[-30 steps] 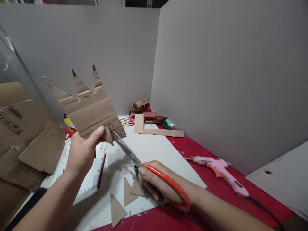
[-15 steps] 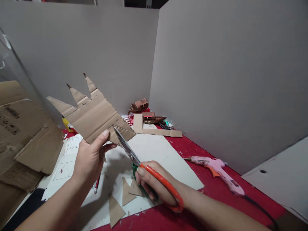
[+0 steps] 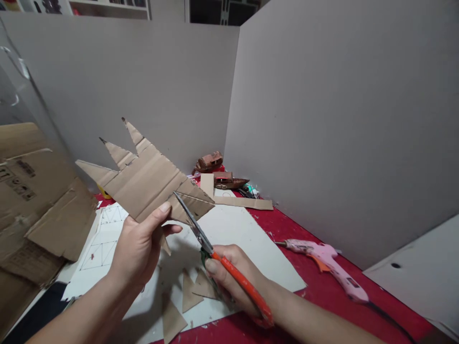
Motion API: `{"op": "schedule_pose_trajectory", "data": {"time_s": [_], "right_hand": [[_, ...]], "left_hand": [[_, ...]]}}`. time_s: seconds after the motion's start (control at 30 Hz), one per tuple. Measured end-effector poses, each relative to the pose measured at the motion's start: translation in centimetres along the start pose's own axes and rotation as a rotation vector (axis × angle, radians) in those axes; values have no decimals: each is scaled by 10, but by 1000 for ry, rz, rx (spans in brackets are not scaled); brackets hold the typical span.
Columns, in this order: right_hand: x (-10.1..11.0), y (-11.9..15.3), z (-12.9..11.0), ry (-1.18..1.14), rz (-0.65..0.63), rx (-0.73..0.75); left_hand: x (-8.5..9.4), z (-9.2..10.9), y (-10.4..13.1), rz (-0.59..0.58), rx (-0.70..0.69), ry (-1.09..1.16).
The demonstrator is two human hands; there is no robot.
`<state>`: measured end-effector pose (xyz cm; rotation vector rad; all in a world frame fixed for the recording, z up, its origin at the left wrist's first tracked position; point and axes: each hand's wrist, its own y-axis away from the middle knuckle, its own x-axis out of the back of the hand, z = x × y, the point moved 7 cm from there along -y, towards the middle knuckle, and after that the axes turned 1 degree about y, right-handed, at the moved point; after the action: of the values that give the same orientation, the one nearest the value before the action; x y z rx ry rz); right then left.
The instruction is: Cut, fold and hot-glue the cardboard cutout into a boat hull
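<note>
My left hand [image 3: 141, 243] is closed on the lower edge of a spiky cardboard piece [image 3: 147, 179], thumb on its face, holding it tilted above the table. Three pointed spikes, two of them dark-tipped, stick out at its upper left. My right hand [image 3: 236, 272] grips scissors [image 3: 202, 234] with one orange and one green handle. Their blades lie over the cardboard's lower right part, by a drawn line. Cardboard offcuts [image 3: 173, 317] lie on the white sheet [image 3: 258, 258] beneath.
A pink glue gun [image 3: 332, 263] with a cord rests on the red table [image 3: 304, 310] at right. Brown model boats [image 3: 229, 180] and an L-shaped cardboard strip [image 3: 247, 203] are at the back. A large cardboard box [image 3: 39, 191] stands at left, beside a drawing [image 3: 100, 243].
The view has tilted up slightly. The scissors look more closed, their handles nearer together. A small cardboard point now shows below the held piece by my left hand.
</note>
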<state>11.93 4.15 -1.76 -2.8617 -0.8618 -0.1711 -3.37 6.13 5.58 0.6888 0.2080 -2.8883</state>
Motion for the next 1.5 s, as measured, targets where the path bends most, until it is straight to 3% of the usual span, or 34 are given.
{"op": "schedule_pose_trajectory", "data": {"time_s": [0.47, 0.67, 0.8, 1.03, 1.5], "right_hand": [[-3, 2, -2, -6, 22, 111], [-1, 3, -11, 0, 1, 99], [1, 1, -5, 31, 4, 104], [6, 0, 4, 143, 22, 99], [6, 2, -15, 95, 31, 106]], "left_hand": [[-1, -1, 11, 48, 35, 69], [-2, 7, 5, -11, 74, 90], [5, 16, 0, 33, 2, 59], [2, 13, 2, 29, -93, 61], [6, 11, 4, 74, 56, 74]]}}
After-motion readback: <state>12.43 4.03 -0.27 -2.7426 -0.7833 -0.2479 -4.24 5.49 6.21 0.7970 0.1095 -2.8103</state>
